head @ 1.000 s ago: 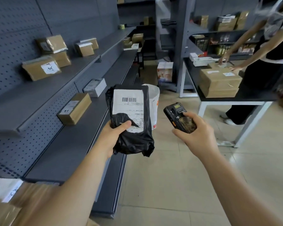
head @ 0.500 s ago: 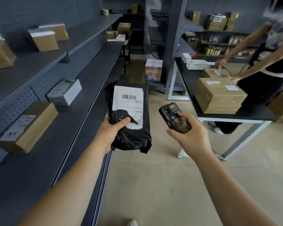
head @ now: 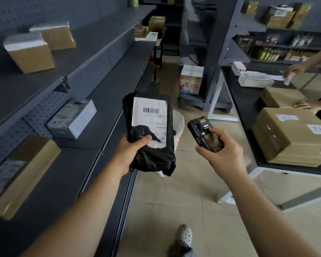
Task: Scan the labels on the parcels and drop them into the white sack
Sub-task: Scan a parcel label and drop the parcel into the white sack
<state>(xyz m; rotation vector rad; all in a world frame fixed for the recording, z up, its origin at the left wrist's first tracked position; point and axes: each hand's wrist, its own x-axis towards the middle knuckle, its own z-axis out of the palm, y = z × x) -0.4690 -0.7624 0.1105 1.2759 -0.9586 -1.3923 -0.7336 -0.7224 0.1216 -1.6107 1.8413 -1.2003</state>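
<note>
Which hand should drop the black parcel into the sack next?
Left, probably. The left hand already grips the black parcel right in front of the white sack; the right hand holds the scanner.

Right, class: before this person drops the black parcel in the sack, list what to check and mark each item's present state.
1. Left hand has a firm grip on the black parcel: ok.
2. Label faces up, barcode uncovered: ok.
3. Right hand holds the scanner: ok.
4. Scan registered: cannot tell, screen too small.
5. White sack close by: ok, it stands right behind the parcel.
6. Sack mouth open: cannot tell, mostly hidden.
</note>
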